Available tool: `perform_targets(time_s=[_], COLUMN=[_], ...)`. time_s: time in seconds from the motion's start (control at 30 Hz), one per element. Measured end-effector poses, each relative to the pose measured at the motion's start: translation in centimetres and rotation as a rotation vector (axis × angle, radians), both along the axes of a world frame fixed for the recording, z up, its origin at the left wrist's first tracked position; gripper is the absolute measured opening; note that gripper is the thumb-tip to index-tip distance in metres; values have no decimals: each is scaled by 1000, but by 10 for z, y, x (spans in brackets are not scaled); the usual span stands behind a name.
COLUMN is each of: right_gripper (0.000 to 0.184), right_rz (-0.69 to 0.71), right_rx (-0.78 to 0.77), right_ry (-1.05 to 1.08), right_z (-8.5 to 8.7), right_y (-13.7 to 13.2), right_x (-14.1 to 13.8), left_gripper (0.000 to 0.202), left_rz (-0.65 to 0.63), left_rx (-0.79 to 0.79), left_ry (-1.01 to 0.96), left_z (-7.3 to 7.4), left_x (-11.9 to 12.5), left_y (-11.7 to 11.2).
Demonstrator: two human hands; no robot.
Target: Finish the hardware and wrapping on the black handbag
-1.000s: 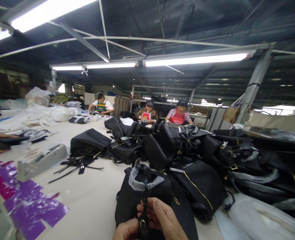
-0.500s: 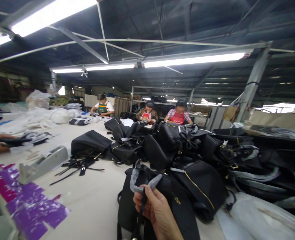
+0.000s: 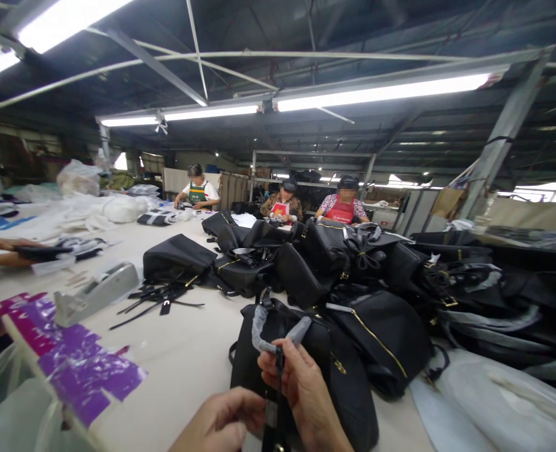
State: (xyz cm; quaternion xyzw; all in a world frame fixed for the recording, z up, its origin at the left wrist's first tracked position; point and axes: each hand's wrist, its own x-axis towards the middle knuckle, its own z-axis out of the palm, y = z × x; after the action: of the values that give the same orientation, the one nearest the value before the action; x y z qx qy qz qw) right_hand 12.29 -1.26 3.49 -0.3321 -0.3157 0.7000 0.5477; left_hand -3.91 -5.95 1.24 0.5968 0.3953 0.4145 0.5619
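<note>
A black backpack (image 3: 250, 351) lies on the table in front of me, its carrying handle (image 3: 258, 329) wrapped in cloudy plastic film. My right hand (image 3: 301, 383) pinches a narrow black strap (image 3: 280, 376) just below that handle. Lower down, my left hand (image 3: 228, 417) has its fingers curled at the strap's hanging part, beside a small clear patch (image 3: 270, 414). Its fingertips are partly hidden there. A gold zip pull (image 3: 339, 366) shows on the bag's right side.
Black bags (image 3: 301, 282) are heaped across the table. Left of them are loose black straps (image 3: 165, 298), a grey tape dispenser (image 3: 99, 292) and purple tape (image 3: 85, 370) on the table edge. A co-worker's hands (image 3: 5, 248) work at far left. Plastic sheeting (image 3: 489, 402) lies at right.
My left hand has come into view from below and reached the strap's lower part. My right hand keeps its pinch below the handle. The whole view has shifted slightly.
</note>
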Motion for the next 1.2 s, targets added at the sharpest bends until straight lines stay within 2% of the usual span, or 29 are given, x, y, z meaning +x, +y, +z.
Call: perform_targets(time_s=[0.07,0.13,0.2,0.3,0.4,0.5,0.6,0.7,0.9,1.07,1.13,1.2], right_gripper=[51,49,46,43,45,46,44,41,35,35,37,39], right_rz=[28,59,58,40,56,75,106,94,-3,-99,-121,-138], right_rx=[-1,50,119,174,194,243,254,276,204,231,245,248], right_ry=[0,-12,-33,-66,-195,-309,-223,-162,-34,-93,-123,-115], right_z=[-3,-3,-2,0,2,8,15,17,6,0,5,12], right_y=[0,1,2,4,5,5,5,4,8,12,10,7], right_x=[-1,0,3,11,20,25,23,17,10,5,2,0], left_gripper=[42,37,34,42,40,34,31,26,25,26,29,32], left_rz=[-1,60,112,151,189,260,278,258,212,105,95,149], left_rx=[-45,-89,-79,-41,14,134,228,250,332,226,266,360], left_ry=[-71,-107,-134,-165,-119,-18,38,57,133,62,54,78], left_z=[3,4,4,6,9,10,9,9,14,19,17,11], left_x=[12,31,49,63,62,53,49,51,52,46,46,48], left_y=[13,23,30,35,36,34,33,32,27,22,22,24])
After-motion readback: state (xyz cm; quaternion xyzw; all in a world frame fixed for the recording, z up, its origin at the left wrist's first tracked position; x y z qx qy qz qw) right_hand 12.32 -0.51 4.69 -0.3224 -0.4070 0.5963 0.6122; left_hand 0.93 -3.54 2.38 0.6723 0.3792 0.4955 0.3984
